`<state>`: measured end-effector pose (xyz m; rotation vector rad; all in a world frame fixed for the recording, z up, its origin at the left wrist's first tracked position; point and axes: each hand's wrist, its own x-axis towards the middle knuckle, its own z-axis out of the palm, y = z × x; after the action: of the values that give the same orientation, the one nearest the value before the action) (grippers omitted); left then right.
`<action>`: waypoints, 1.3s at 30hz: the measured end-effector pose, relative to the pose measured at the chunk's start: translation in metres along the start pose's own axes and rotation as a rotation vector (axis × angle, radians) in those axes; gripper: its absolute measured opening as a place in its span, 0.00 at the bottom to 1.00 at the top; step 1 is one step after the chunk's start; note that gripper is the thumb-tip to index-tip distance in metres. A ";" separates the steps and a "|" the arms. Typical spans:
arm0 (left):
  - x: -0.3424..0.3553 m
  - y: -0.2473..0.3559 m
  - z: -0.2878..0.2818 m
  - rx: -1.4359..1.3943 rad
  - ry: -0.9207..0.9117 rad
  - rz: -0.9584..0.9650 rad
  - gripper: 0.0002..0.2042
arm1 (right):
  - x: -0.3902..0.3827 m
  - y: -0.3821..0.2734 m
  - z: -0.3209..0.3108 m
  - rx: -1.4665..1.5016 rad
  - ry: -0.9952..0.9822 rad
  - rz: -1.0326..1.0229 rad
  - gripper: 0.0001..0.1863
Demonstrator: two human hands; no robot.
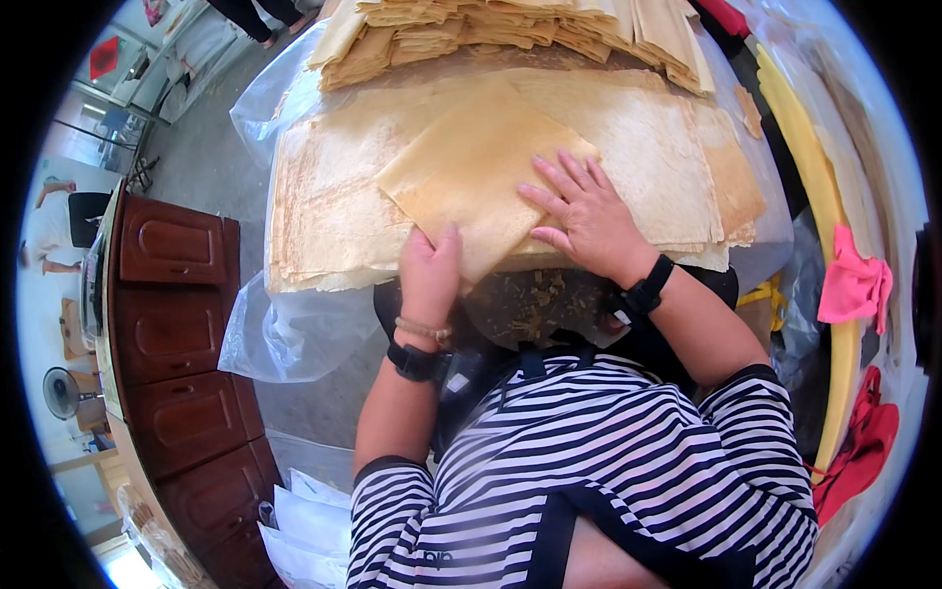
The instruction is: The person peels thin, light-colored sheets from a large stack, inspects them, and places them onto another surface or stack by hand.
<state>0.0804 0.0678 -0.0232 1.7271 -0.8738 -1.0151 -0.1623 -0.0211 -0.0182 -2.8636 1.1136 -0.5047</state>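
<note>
A thin, yellow-tan sheet (pixel 471 167) lies turned at an angle on top of a wide stack of paler, rough-edged sheets (pixel 324 216). My left hand (pixel 430 275) grips its near left edge, with the thumb on top and the other fingers partly hidden. Spread flat, my right hand (pixel 594 216) rests on the sheet's right part with the fingers apart. Both wrists wear dark bands, and the left one also has a beaded bracelet.
Folded tan sheets (pixel 510 25) are piled at the far side. Clear plastic (pixel 285 334) hangs around the stack. A dark red wooden cabinet (pixel 177 304) stands left, with white bags (pixel 309 520) near it. Pink cloth (pixel 854 275) hangs at right. Other people are in the background.
</note>
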 end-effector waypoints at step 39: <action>0.057 0.004 -0.018 0.864 0.540 0.487 0.12 | 0.047 0.029 -0.004 0.330 0.097 0.532 0.16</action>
<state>0.1199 0.0227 -0.0300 2.1491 -1.3701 0.2207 -0.1495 -0.0737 -0.0052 -2.1669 1.5609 -0.7104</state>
